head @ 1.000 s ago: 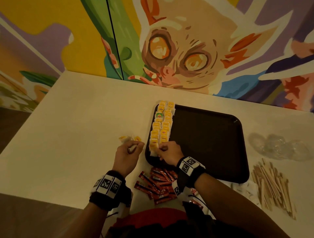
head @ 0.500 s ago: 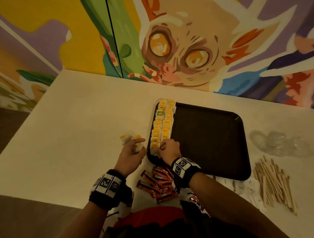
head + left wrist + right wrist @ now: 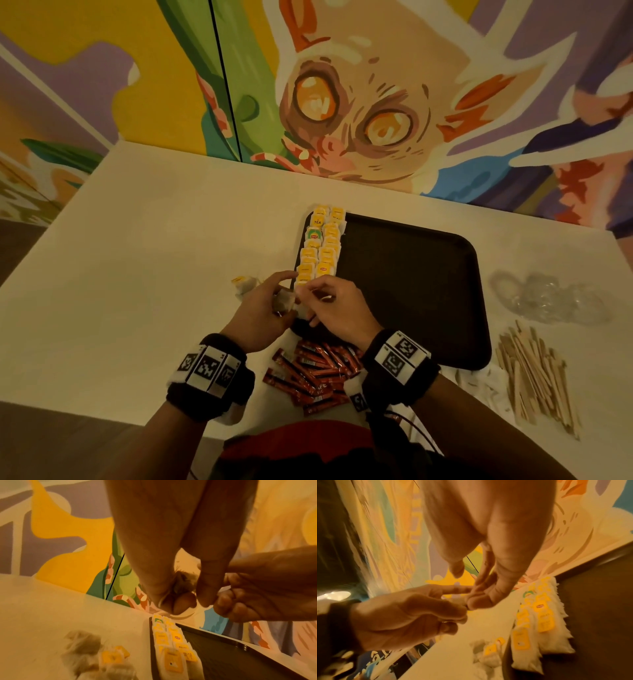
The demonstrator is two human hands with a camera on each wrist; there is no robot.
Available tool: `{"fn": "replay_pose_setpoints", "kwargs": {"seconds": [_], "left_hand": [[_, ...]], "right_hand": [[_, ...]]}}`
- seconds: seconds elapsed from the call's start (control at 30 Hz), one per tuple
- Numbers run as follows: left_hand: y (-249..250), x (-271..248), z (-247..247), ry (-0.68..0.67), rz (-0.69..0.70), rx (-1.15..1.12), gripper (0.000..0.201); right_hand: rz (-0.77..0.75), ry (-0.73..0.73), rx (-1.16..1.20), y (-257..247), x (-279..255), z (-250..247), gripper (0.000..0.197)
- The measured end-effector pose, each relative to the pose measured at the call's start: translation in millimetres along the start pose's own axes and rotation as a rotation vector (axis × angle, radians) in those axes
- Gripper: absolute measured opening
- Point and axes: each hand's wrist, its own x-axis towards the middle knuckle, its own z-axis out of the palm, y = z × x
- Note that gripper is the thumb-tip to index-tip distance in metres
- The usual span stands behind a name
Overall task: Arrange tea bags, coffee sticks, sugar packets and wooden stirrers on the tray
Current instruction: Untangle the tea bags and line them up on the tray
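Two rows of tea bags (image 3: 322,246) line the tray's (image 3: 411,291) nine o'clock edge. My left hand (image 3: 263,311) pinches another tea bag (image 3: 285,303); my right hand (image 3: 337,310) pinches its tag, probably untangling it before placement.

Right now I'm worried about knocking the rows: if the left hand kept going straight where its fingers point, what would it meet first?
Probably the right hand, which sits just ahead; beyond it, the tea bags. Depth is unclear.
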Motion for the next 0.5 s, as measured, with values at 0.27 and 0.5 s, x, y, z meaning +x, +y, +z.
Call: {"fn": "replay_pose_setpoints", "kwargs": {"seconds": [0.27, 0.5], "left_hand": [[28.2, -0.7, -5.4, -0.098, 0.093, 0.005, 0.083], [46.8, -4.6, -13.2, 0.121, -0.036, -0.487, 0.065]], "right_hand": [[-0.104, 0.021, 0.085, 10.7, -3.4, -0.2, 0.011], [-0.214, 0.082, 0.333, 6.5, -10.3, -7.6, 0.008]]}}
